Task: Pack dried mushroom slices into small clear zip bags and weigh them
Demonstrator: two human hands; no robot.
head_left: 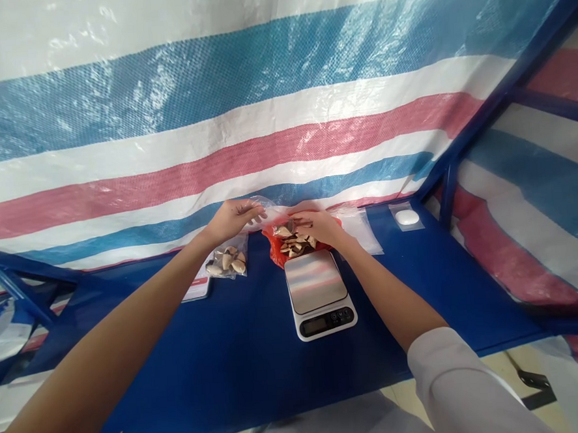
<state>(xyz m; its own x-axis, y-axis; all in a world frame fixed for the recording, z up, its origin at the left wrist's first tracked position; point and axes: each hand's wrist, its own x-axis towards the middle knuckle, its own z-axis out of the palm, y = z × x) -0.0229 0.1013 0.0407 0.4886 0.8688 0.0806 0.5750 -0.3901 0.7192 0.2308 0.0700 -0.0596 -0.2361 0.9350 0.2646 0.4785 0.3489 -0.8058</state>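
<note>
My left hand (pixel 237 219) is closed in a pinch on a clear plastic bag (pixel 264 208), at the back of the blue table. Just right of it, my right hand (pixel 323 227) reaches over an opened red plastic bag (pixel 275 250) with its fingers apart. Its fingertips touch the pale brown, dried-looking pieces (pixel 298 244) heaped in that bag. Directly in front of the red bag stands a white kitchen scale (pixel 317 290) with a bare metal plate. Below my left hand lies a clear bag of several chunky tan pieces (pixel 229 260).
A flat card or phone-like object (pixel 197 289) lies partly under my left forearm. Clear empty bags (pixel 363 230) rest right of the red bag. Farther right is a white oval object (pixel 407 217) on a clear bag. Striped sheeting (pixel 265 146) hangs behind the blue table (pixel 239 363).
</note>
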